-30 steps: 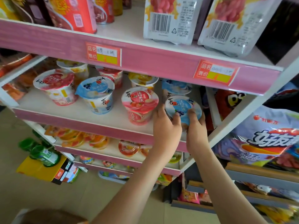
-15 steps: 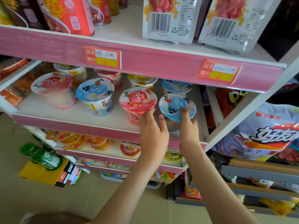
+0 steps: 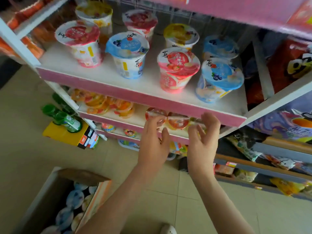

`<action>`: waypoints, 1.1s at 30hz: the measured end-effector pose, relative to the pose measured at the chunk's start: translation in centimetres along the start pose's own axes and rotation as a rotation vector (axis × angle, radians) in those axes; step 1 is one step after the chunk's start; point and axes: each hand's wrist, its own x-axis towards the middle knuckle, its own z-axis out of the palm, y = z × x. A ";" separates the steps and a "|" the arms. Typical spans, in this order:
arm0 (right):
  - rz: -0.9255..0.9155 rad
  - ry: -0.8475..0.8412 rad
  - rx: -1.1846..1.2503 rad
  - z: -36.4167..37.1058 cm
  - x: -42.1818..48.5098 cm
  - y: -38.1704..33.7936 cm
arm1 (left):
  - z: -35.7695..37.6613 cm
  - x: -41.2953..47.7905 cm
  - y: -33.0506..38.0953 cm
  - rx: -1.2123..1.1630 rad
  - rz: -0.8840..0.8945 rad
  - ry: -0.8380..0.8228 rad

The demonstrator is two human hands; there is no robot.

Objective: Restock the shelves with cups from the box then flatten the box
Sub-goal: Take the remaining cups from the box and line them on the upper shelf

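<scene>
Fingers (image 3: 211, 119) of both hands were spread and loose, holding nothing. A second before, the left hand (image 3: 154, 142) and right hand (image 3: 204, 142) had been wrapped round the blue-lidded cup (image 3: 219, 80). Now that cup stood alone at the near right of the shelf (image 3: 108, 76), just beside a pink-lidded cup (image 3: 177, 68), and both hands hung just below the shelf's front edge. That placement looked finished. The box (image 3: 49, 191) sat open on the floor, near left, with more cups (image 3: 75, 198) inside, so restocking likely came before flattening.
</scene>
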 end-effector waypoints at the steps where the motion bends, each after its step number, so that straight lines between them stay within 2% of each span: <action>1: -0.007 -0.064 -0.056 1.1 -1.5 1.1 | -1.2 -1.6 -2.3 0.018 -0.081 -0.005; 7: 0.025 -0.550 -0.452 10.1 -11.3 8.4 | -10.8 -12.3 -17.9 0.364 -0.473 -0.010; 11: 0.051 -0.864 -0.655 16.8 -18.4 13.5 | -18.4 -19.5 -26.1 0.465 -0.786 -0.079; 16: 0.043 -1.217 -0.878 25.1 -26.9 20.3 | -26.8 -26.7 -34.7 0.561 -0.957 -0.169; 21: -0.145 -1.565 -1.075 31.1 -33.5 26.4 | -30.3 -30.9 -40.8 0.633 -1.096 -0.269; 26: -0.234 -1.660 -1.115 33.3 -36.3 31.3 | -28.9 -33.3 -45.1 0.648 -1.233 -0.297; 29: -0.179 -1.657 -1.083 34.3 -37.4 34.0 | -27.2 -34.3 -48.1 0.651 -1.337 -0.340; 33: -0.230 -1.717 -1.101 36.1 -39.3 38.4 | -24.8 -35.7 -52.6 0.682 -1.412 -0.348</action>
